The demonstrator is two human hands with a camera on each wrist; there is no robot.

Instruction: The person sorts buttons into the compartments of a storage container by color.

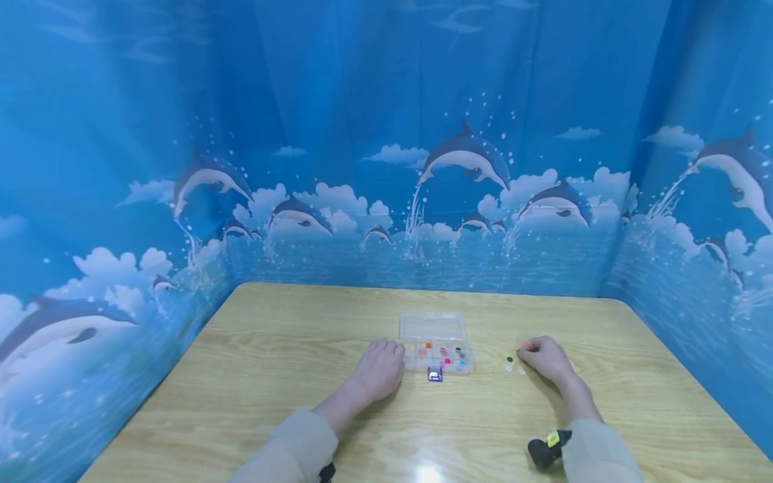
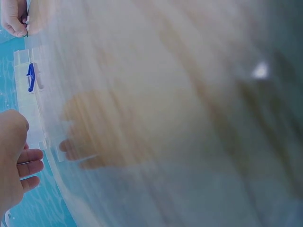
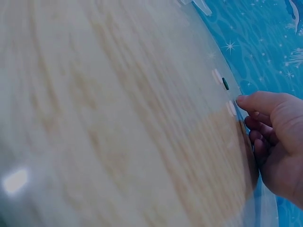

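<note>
A clear plastic compartment box [image 1: 407, 365] lies with its lid [image 1: 432, 327] folded back. Several small coloured buttons [image 1: 443, 351] sit in its compartments. My left hand [image 1: 379, 369] holds the box's left end; in the left wrist view its thumb side lies against the box [image 2: 29, 101], where part of the grip is hidden. To the right of the box, my right hand [image 1: 545, 357] pinches a small dark button [image 1: 519, 353] between thumb and fingertips. Beside those fingertips lie a dark green button [image 1: 510, 359], a white button [image 1: 508, 368] and a pale button [image 1: 522, 371].
A small blue-purple piece [image 1: 435, 374] stands at the box's front edge. The wooden table [image 1: 272, 335] has rounded far corners. Blue curtains [image 1: 362, 134] printed with dolphins surround it at the back and sides. A black wrist device [image 1: 546, 451] hangs by the right sleeve.
</note>
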